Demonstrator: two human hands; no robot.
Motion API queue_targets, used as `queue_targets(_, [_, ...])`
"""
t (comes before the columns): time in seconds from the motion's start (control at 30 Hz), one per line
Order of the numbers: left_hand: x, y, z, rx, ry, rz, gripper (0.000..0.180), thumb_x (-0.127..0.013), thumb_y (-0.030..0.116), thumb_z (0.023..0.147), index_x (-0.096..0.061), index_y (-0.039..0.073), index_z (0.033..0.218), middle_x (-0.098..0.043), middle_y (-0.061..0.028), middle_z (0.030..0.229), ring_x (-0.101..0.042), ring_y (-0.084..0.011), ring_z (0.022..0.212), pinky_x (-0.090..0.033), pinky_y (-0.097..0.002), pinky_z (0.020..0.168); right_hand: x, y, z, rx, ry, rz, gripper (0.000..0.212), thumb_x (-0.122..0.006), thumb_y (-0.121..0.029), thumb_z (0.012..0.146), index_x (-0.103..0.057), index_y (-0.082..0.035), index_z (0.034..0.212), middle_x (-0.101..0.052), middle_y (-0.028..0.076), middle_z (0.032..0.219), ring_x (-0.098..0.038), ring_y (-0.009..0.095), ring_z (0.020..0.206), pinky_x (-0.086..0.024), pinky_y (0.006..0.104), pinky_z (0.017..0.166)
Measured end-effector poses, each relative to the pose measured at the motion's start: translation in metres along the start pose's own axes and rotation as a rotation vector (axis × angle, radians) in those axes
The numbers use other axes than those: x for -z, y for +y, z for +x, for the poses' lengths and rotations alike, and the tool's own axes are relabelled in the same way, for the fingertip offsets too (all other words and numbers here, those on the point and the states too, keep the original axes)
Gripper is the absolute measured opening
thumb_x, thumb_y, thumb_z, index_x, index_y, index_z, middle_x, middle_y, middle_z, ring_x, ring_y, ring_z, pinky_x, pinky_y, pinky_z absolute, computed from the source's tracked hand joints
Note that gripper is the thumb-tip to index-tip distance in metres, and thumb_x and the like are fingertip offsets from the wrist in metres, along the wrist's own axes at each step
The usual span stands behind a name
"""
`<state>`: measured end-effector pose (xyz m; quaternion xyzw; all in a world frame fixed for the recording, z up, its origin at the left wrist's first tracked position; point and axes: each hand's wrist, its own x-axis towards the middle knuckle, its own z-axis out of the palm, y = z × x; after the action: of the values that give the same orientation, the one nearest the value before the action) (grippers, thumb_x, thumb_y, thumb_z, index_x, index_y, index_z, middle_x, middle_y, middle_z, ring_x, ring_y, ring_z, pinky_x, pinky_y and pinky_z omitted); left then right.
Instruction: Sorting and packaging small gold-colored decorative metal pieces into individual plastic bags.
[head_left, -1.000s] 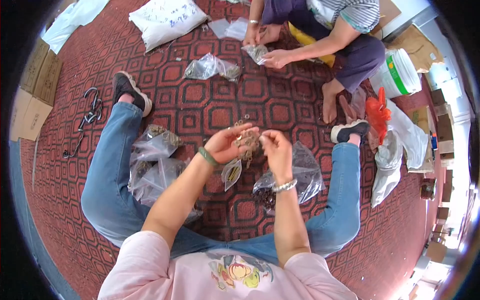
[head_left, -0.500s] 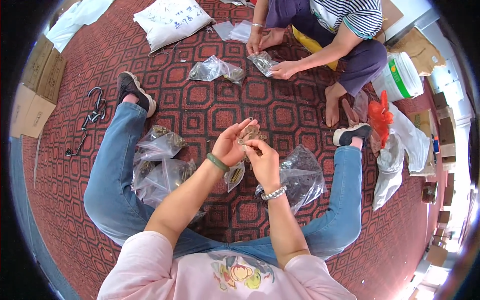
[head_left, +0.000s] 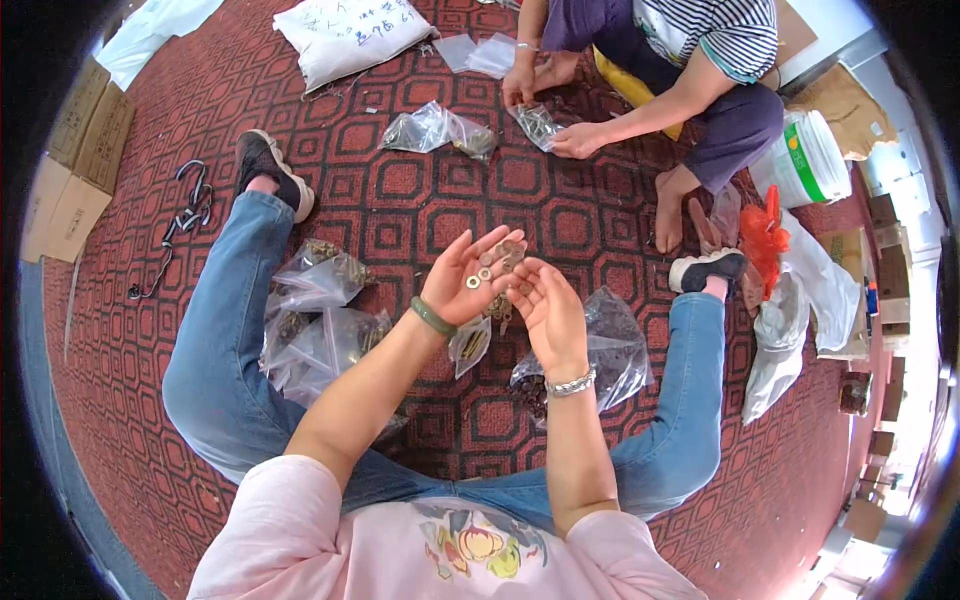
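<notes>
My left hand [head_left: 468, 288] is turned palm up with several small metal washers [head_left: 490, 265] lying on its palm and fingers. My right hand [head_left: 545, 310] is beside it, palm up, fingertips touching the washers at the left fingertips. A small clear bag [head_left: 470, 342] with metal parts hangs just under my hands. A larger clear bag [head_left: 612, 350] of hardware lies on the carpet below my right hand, between my legs.
Several clear bags of hardware [head_left: 320, 320] lie by my left knee. Across the red patterned carpet [head_left: 400, 215] another person [head_left: 660, 70] sits handling a bag [head_left: 538, 122]. More bags [head_left: 435, 130], a white sack [head_left: 350, 30], cardboard boxes [head_left: 65, 190] and a white bucket [head_left: 810, 160] surround us.
My hands were closed together around the small parts; they have since risen and opened, and the left palm now lies flat with washers spread on it.
</notes>
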<state>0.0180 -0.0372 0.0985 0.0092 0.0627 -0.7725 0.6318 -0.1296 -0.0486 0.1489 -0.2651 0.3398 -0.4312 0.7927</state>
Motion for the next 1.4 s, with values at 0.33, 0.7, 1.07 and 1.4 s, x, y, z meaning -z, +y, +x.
queue_targets(0.33, [0.014,-0.007,0.001,-0.028,-0.039,-0.093,0.046,-0.038,0.028,0.094,-0.036,-0.001,0.130,-0.037,-0.0178,0.136,-0.038,-0.0302,0.124,-0.032,-0.0433,0.103,-0.021,0.026,-0.009,0.426,-0.270,-0.832,0.038,-0.032,-0.028,0.097,-0.051,0.001,0.111,-0.057,0.012,0.106,-0.051,0.017,0.102,-0.038,0.0271,0.091])
queue_targets(0.7, [-0.004,0.001,-0.001,-0.040,-0.056,-0.040,0.045,-0.037,0.027,0.094,-0.037,0.000,0.129,-0.040,-0.0181,0.133,-0.041,-0.0302,0.122,-0.034,-0.0421,0.102,-0.009,-0.001,-0.011,0.292,-0.153,-1.078,0.026,-0.044,-0.019,0.092,-0.061,-0.001,0.101,-0.063,0.007,0.094,-0.056,0.015,0.080,-0.044,0.0251,0.072])
queue_targets(1.07, [-0.009,0.002,-0.001,-0.025,-0.067,0.025,0.046,-0.032,0.026,0.096,-0.031,-0.001,0.133,-0.035,-0.0171,0.137,-0.036,-0.0305,0.125,-0.031,-0.0433,0.104,-0.033,0.014,-0.024,0.433,-0.204,-1.278,0.025,-0.056,-0.009,0.083,-0.059,-0.002,0.107,-0.062,0.007,0.076,-0.050,0.013,0.058,-0.041,0.0250,0.054])
queue_targets(1.4, [-0.021,0.002,-0.001,-0.010,-0.080,-0.008,0.047,-0.030,0.029,0.096,-0.031,0.000,0.133,-0.036,-0.0171,0.136,-0.038,-0.0302,0.124,-0.032,-0.0426,0.103,-0.022,-0.002,-0.017,0.561,-0.035,-1.151,0.033,-0.058,-0.010,0.081,-0.056,-0.004,0.114,-0.056,0.007,0.061,-0.045,0.015,0.046,-0.038,0.0271,0.046])
